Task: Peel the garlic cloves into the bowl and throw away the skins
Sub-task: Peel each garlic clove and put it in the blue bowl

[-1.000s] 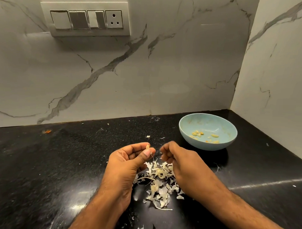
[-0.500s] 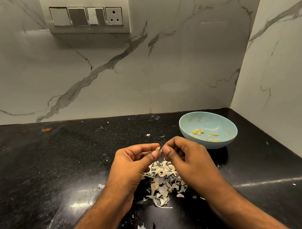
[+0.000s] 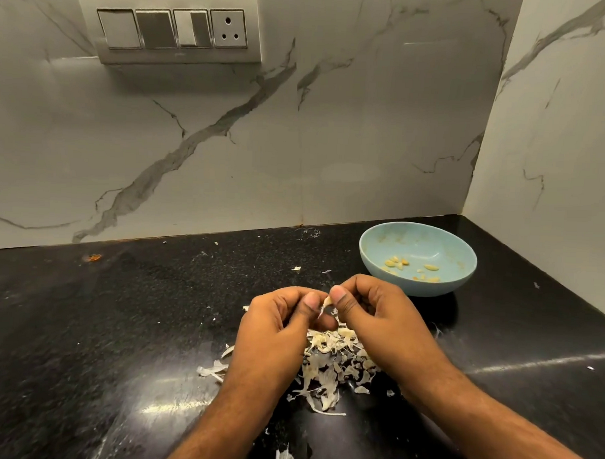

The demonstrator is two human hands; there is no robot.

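At the lower centre of the frame, the left hand (image 3: 273, 328) and right hand (image 3: 376, 321) met thumb to thumb, each grip pinching 1 garlic clove (image 3: 327, 303) with skin partly on. Several peeled cloves lay in the blue bowl (image 3: 416, 291) at right. The skins (image 3: 327, 367) were heaped on the black worktop (image 3: 120, 308) beneath, not yet discarded.
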